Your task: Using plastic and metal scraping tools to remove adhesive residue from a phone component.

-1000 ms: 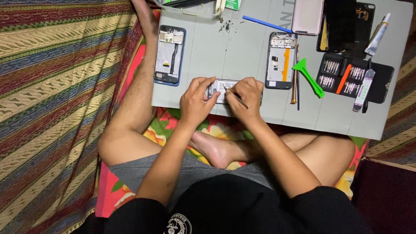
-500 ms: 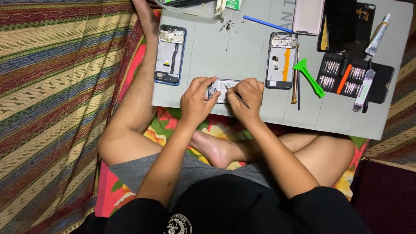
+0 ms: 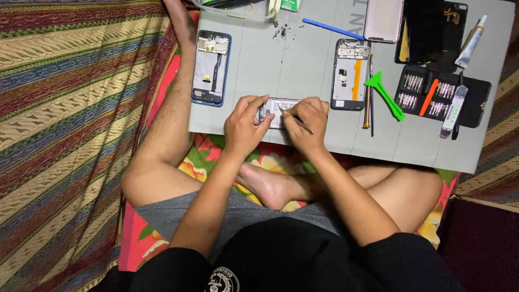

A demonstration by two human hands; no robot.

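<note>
On the grey work mat (image 3: 292,59), near its front edge, lies a small opened phone part (image 3: 278,111). My left hand (image 3: 244,127) grips its left end and steadies it. My right hand (image 3: 307,121) holds thin metal tweezers (image 3: 294,120) like a pen, with the tip resting on the part. An opened blue-framed phone body (image 3: 211,67) lies to the left of my hands, and a second opened phone body (image 3: 350,74) with an orange strip lies to the right.
A green pry tool (image 3: 385,94), a thin screwdriver (image 3: 368,92) and a black case of screwdriver bits (image 3: 443,97) lie at the right. A blue spudger (image 3: 332,28), a phone back cover (image 3: 383,20) and a glue tube (image 3: 470,40) lie at the back. Striped cloth surrounds my crossed legs.
</note>
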